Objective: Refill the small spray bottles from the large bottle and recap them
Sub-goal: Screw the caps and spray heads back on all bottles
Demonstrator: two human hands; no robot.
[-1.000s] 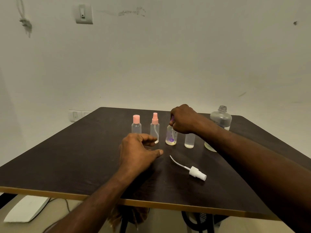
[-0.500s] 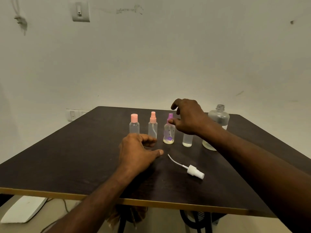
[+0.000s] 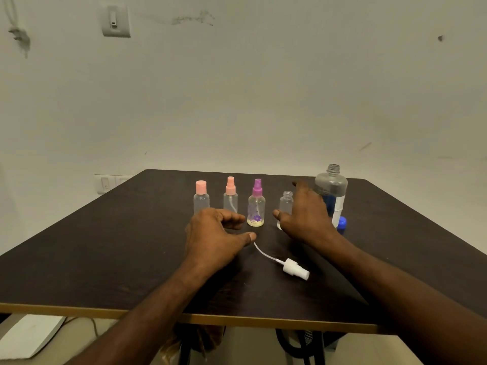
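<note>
Several small clear bottles stand in a row on the dark table (image 3: 105, 259): one with a pink flat cap (image 3: 201, 197), one with a pink sprayer (image 3: 230, 196), one with a purple sprayer (image 3: 256, 204), and an uncapped one (image 3: 286, 204). The large uncapped bottle (image 3: 331, 185) with blue liquid stands at the right, its blue cap (image 3: 341, 223) beside it. A white spray head (image 3: 292, 267) with its tube lies in front. My right hand (image 3: 305, 214) hovers with fingers spread between the uncapped small bottle and the large bottle, holding nothing. My left hand (image 3: 213, 235) rests loosely curled on the table, empty.
The table's front edge (image 3: 237, 317) runs below my forearms. A white wall rises behind the table, with a switch (image 3: 116, 21) high up and a socket plate (image 3: 105, 183) at table height. A white object (image 3: 29, 335) lies on the floor at the lower left.
My right hand let go of the purple sprayer bottle and moved right toward the large bottle, fingers opening. My left hand stayed in place.
</note>
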